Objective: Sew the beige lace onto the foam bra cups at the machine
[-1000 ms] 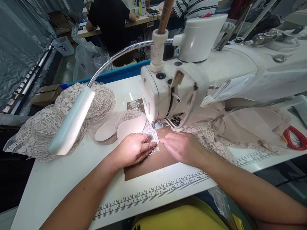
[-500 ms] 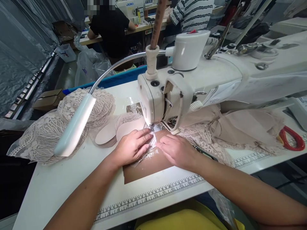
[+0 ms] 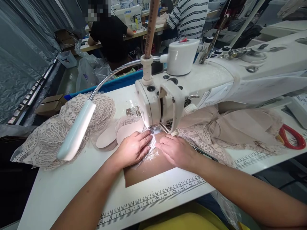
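- Had the lace (image 3: 153, 143) right at the needle end of the machine (image 3: 148, 105), over the brown sheet (image 3: 144, 175) and between both hands.
- Had the left hand (image 3: 132, 147) lying flat over the lace, fingers nearly straight, not visibly closed around anything.
- Had the right hand (image 3: 177, 150) bunched at the lace's right edge, fingers curled in (couldn't tell whether pinched or just pressed, sorry).
- Looked partway through this piece, going by the spot under the needle end; couldn't make out any finished stitching.
- Had pale cups (image 3: 106, 139) just left of the machine, plus a fat stack (image 3: 46, 137) farther left, seemingly untouched.
- Saw another heap (image 3: 203, 137) on the right, near red scissors (image 3: 301, 140); couldn't sort done from undone there.
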A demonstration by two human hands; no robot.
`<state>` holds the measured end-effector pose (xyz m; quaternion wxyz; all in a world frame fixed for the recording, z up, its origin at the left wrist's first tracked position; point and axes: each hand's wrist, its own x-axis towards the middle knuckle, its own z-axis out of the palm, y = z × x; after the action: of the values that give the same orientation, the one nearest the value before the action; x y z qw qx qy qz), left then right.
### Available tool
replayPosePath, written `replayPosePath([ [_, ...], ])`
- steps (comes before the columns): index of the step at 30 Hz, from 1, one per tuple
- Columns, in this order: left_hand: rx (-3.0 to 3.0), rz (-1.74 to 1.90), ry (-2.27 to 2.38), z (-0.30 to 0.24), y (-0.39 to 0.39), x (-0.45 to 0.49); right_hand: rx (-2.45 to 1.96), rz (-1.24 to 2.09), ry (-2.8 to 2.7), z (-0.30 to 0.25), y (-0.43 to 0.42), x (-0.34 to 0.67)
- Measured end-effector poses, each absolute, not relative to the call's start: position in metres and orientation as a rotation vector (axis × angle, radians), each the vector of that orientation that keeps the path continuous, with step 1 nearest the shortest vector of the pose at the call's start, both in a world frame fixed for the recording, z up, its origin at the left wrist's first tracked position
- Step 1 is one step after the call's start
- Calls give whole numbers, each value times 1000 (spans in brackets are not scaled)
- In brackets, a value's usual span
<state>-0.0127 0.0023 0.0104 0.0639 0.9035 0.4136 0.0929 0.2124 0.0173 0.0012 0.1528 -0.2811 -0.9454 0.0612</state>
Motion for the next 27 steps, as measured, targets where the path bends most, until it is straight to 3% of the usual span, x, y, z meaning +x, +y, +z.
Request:
replayPosePath([
  [27,2780,310,1322,12,15,-13,-1071,88,-2725,5,27,202],
])
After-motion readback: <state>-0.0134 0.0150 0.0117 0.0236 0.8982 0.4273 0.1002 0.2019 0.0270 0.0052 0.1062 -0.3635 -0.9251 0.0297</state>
